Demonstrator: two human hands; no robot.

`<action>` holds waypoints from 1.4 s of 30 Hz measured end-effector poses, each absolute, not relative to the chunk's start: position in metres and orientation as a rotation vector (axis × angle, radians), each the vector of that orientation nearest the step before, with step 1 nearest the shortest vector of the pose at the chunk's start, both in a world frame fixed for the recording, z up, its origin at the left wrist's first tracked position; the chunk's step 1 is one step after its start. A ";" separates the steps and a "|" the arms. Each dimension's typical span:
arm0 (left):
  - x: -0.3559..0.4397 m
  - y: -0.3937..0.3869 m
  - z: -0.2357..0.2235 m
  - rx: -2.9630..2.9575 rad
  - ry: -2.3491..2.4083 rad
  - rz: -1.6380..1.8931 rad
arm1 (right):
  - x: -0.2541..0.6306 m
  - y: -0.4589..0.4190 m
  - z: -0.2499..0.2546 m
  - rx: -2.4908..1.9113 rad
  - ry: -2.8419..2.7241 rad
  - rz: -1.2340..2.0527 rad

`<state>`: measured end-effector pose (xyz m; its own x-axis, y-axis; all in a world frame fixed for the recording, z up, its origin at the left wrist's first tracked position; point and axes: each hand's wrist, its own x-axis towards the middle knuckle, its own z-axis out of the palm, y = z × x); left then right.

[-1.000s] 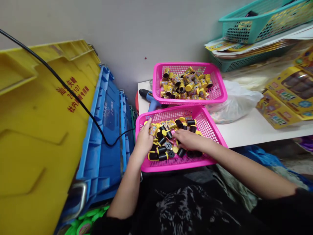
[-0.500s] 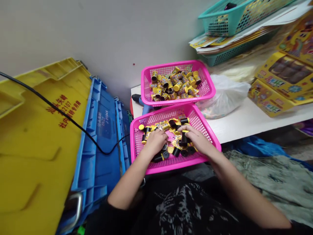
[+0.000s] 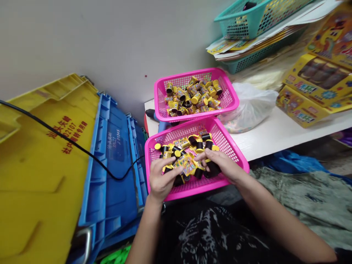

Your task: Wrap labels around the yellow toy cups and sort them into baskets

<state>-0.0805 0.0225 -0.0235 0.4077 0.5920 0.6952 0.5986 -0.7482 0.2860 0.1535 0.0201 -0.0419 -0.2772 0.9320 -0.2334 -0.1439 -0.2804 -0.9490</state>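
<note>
A pink plastic mesh basket [image 3: 194,193] lies nearest me, holding a loose heap of small black cylinders with yellow caps and printed yellow labels [image 3: 187,165]. My left hand [image 3: 164,179] is at the basket's near left, with its fingers curled against the heap. My right hand [image 3: 218,163] rests over the heap's right side, close to black cylinders. Both hands are almost touching a labelled piece between them. My fingers hide what, if anything, is in either hand. A second pink basket [image 3: 195,75] behind holds labelled yellow cylinders [image 3: 191,97].
A blue glue gun [image 3: 162,126] lies behind the baskets on a white table [image 3: 277,134]. To the right are a plastic bag [image 3: 250,108], yellow printed boxes [image 3: 316,86] and teal baskets [image 3: 236,29]. Blue [image 3: 112,161] and yellow [image 3: 41,176] crates, crossed by a black cable [image 3: 82,150], stand left.
My left hand has turned and drawn toward the basket's near edge. A labelled piece now shows between my hands. The view has shifted slightly, moving the baskets left in the picture.
</note>
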 end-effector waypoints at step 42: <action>-0.058 0.011 -0.044 -1.883 -2.935 -2.697 | 0.139 0.021 -0.033 -1.087 -1.013 1.452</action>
